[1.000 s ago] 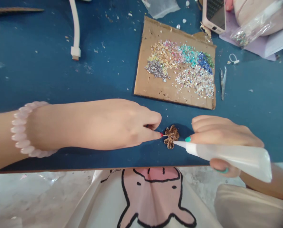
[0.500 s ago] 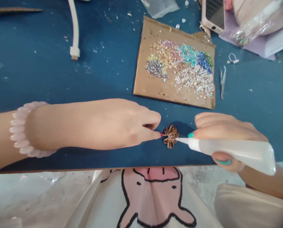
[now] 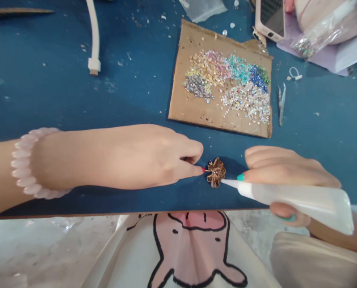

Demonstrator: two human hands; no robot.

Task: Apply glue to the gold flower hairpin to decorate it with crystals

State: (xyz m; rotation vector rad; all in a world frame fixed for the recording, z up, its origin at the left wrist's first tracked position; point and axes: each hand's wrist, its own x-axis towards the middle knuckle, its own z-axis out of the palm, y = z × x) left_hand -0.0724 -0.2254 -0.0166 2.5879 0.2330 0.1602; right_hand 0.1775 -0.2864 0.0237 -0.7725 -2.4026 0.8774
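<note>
A small bronze flower-shaped metal charm [image 3: 216, 172] lies on the blue table [image 3: 76, 100] near its front edge. My left hand [image 3: 148, 157], with a pink bead bracelet [image 3: 25, 164] on the wrist, pinches the charm's thin stem at its left side. My right hand [image 3: 286, 172] grips a white glue tube [image 3: 292, 197]. The tube's pointed nozzle touches the lower right of the charm.
Behind the charm lies a cardboard piece [image 3: 196, 108] holding piles of coloured rhinestones [image 3: 229, 82]. Metal tweezers [image 3: 281, 104] lie to its right. A white cable plug [image 3: 93, 66] sits at the back left, a phone [image 3: 270, 18] and plastic bags at the back right.
The glue tube's nozzle moved up to the charm's right side and has dropped back to its lower right. My left hand has stayed still.
</note>
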